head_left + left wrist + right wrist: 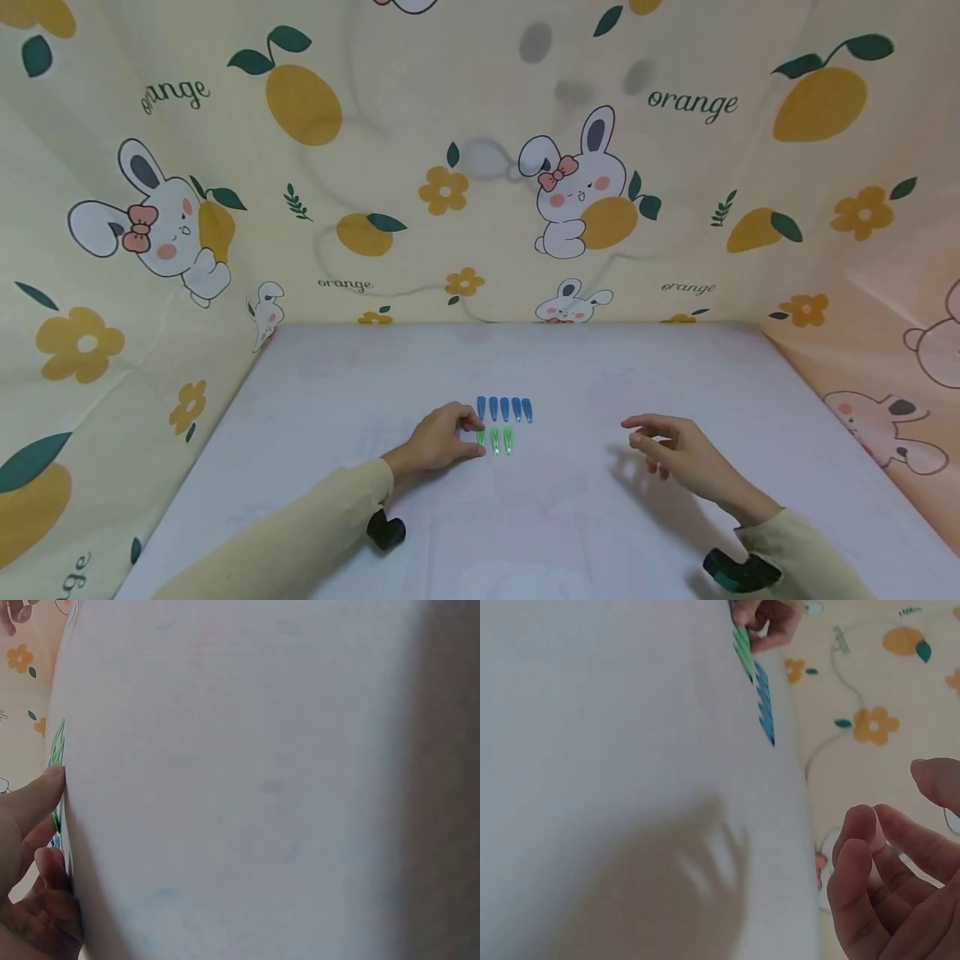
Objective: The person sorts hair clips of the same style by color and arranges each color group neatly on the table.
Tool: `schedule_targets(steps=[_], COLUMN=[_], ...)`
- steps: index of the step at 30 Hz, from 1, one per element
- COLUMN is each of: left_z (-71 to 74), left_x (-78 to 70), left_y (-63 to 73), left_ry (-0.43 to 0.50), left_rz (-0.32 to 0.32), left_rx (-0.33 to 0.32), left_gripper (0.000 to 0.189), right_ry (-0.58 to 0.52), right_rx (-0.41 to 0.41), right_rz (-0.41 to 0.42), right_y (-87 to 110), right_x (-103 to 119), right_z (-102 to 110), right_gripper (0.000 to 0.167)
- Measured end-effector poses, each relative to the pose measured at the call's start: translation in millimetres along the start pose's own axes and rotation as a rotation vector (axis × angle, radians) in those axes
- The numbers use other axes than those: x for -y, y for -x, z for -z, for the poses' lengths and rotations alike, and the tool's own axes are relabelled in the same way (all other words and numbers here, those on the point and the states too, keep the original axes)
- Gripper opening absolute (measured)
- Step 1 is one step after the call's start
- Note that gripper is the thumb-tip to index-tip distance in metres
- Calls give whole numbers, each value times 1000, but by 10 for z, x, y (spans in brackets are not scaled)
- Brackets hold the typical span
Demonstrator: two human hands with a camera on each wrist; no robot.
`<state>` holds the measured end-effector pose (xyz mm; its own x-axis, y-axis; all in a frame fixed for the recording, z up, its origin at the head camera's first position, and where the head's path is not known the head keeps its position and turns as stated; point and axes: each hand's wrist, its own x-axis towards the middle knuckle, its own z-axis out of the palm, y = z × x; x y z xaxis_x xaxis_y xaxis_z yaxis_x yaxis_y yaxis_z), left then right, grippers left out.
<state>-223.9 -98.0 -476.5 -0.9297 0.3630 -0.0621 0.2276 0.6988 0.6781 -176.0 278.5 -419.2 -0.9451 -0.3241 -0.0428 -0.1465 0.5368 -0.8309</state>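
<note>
My left hand (438, 439) pinches the leftmost green hair clip (481, 437) between thumb and fingers, low over the white table. Two more green hair clips (502, 441) lie side by side just right of it. Behind them runs a row of several blue hair clips (505, 409), narrow and teardrop-shaped. In the left wrist view the thumb (46, 787) is beside the green clips (58, 741). My right hand (675, 454) hovers above the table to the right, fingers loosely bent and holding nothing. The right wrist view shows its fingers (862, 877) apart from the thumb.
The white tabletop (555, 517) extends around the clips. A cloth printed with rabbits and oranges (420, 108) rises behind the table and along both sides. Dark straps with devices (386, 530) sit at both wrists, below the sleeves.
</note>
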Motion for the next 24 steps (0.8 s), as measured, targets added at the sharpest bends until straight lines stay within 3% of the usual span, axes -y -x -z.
schedule_targets(steps=[16, 24], left_z=[2, 10], left_x=[-1, -7], left_y=[4, 13], left_ry=[9, -2], left_rz=[-15, -17], left_rx=[4, -9], left_gripper=[30, 28], right_ry=[39, 65], right_rx=[-50, -41], right_rz=[-93, -66], right_y=[282, 412], right_x=[-263, -539], right_z=[341, 427], right_gripper=[45, 42])
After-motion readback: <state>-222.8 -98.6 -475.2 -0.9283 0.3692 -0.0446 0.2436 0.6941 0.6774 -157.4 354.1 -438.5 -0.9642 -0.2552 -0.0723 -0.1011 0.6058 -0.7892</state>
